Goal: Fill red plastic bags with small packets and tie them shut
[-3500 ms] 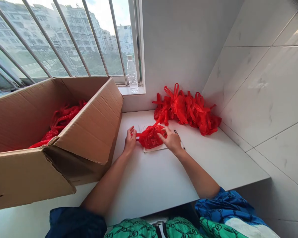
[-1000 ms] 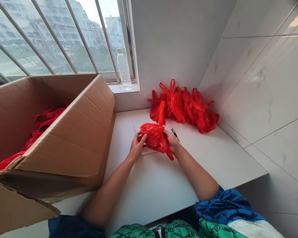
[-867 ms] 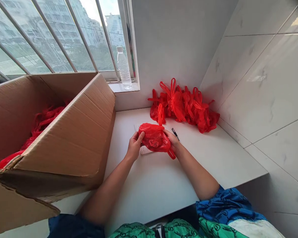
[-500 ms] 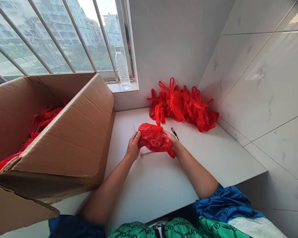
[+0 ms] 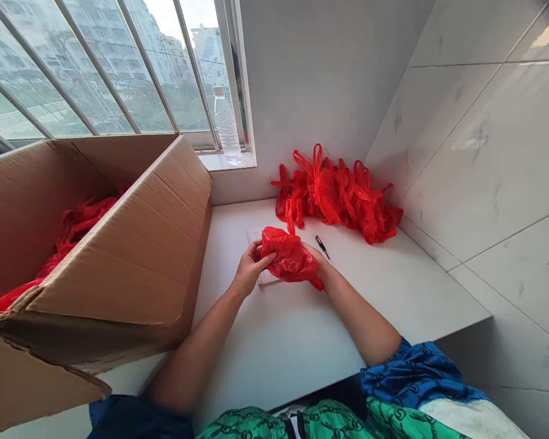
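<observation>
Seen from above, the two bare hands work at a white countertop. A crumpled red plastic carrier bag is held between them, just above a white paper slip and partly covering it. The left hand has its fingers loosely spread and curved, pressing flat against the left side of the bag rather than pinching it. The right hand is cupped against the bag's right side, its fingertips hidden behind the plastic, so any pinch cannot be made out. One bag handle rises toward the back, and a corner hangs below the right hand.

Just beyond the right hand lies a black pen. Further back, a heap of knotted red bags rests against the wall. To the left stands an open cardboard box, holding more red bags. A clear plastic water bottle stands on the sill of a barred window. White marble-effect tiles line the right wall.
</observation>
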A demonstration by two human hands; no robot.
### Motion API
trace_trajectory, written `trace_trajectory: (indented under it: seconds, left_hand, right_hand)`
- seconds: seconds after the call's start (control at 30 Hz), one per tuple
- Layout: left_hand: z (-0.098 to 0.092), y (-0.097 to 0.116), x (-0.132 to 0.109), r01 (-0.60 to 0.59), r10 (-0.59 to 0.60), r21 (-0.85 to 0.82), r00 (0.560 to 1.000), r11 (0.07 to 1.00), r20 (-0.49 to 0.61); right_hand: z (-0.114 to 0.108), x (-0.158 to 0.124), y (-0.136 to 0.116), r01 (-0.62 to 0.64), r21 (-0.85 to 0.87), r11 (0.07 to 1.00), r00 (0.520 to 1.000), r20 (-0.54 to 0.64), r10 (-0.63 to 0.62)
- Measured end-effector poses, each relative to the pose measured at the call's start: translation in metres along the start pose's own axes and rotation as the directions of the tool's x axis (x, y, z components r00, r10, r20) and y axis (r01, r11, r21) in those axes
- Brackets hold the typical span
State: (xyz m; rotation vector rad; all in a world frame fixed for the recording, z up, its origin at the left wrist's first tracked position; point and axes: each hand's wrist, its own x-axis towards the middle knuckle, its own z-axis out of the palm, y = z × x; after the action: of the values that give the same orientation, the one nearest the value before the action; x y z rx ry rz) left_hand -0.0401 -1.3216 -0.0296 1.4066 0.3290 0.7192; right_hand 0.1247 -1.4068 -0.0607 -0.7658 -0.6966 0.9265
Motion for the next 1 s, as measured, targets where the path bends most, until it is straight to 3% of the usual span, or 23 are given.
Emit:
trace_trajectory:
  seconds: [0.13,0.2,0.33,0.4,0.5,0.6,0.67,0.73,0.8,0.9,1.0]
  left_hand:
    - [-0.005,-0.005,0.004,-0.162,0.173,0.161,0.983,0.974,-0.059]
    - [-0.008,-0.009,0.007,-0.223,0.266,0.273,0.955,0.936,-0.132]
    - [-0.019,-0.017,0.011,-0.117,0.294,0.464,0.897,0.878,-0.329]
    - [-0.022,-0.020,0.011,-0.069,0.243,0.483,0.920,0.873,-0.307]
    - [-0.020,-0.021,0.007,-0.101,0.226,0.517,0.957,0.850,-0.184]
    - [-0.011,-0.018,0.001,-0.131,0.239,0.562,0.963,0.817,-0.123]
    - [-0.006,-0.017,0.000,-0.112,0.207,0.520,0.970,0.847,-0.127]
    - [-0.003,-0.016,0.001,-0.097,0.177,0.430,0.973,0.897,-0.150]
    - [-0.004,-0.016,0.004,-0.109,0.175,0.344,0.970,0.933,-0.169]
    - [-0.015,-0.017,0.010,-0.155,0.223,0.303,0.952,0.940,-0.207]
    - [-0.032,-0.016,0.015,-0.168,0.316,0.468,0.914,0.867,-0.256]
  right_hand:
    - [0.008,-0.011,-0.010,0.112,0.024,0.993,0.989,-0.101,-0.109]
    - [0.013,-0.017,-0.016,0.164,-0.003,0.986,0.984,-0.075,-0.163]
    - [0.010,-0.020,-0.025,0.057,-0.121,0.991,0.995,0.092,-0.046]
    - [0.002,-0.016,-0.025,0.034,-0.207,0.978,0.998,0.066,-0.020]
    - [-0.006,-0.013,-0.021,0.047,-0.444,0.895,0.997,-0.031,-0.068]
    - [-0.003,-0.018,-0.014,0.108,-0.700,0.706,0.994,0.089,-0.063]
    - [0.003,-0.023,-0.008,0.188,-0.769,0.611,0.978,0.202,-0.047]
    - [0.009,-0.025,-0.003,0.247,-0.794,0.555,0.967,0.237,-0.091]
    - [0.012,-0.024,0.000,0.270,-0.795,0.543,0.963,0.229,-0.145]
    - [0.004,-0.018,-0.002,0.247,-0.740,0.626,0.966,0.139,-0.217]
    - [-0.009,-0.012,-0.008,0.200,-0.727,0.657,0.963,0.023,-0.267]
